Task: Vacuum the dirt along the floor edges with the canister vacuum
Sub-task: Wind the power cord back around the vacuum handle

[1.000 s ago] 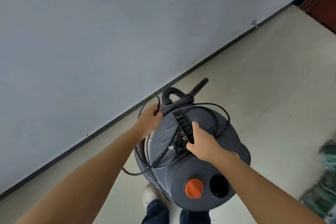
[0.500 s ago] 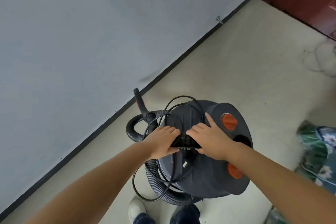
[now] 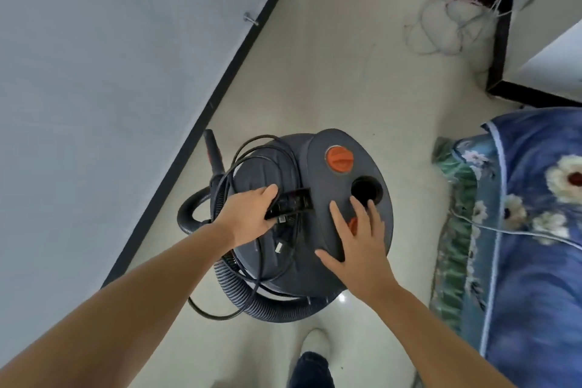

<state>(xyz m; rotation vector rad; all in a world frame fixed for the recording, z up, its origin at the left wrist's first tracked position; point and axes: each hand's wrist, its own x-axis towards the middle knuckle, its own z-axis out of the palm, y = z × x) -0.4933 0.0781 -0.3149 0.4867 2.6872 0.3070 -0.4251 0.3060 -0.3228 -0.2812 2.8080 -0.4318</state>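
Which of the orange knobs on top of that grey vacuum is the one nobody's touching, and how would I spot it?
Start at the round grey canister vacuum standing on the floor beside the wall. On its lid, look at the far edge, beyond the open black round hole. The free orange knob sits there in full view, while the other orange knob lies mostly under the right hand.

Single head-worn wide-angle view, steeply downward, close over the canister vacuum beside the wall.
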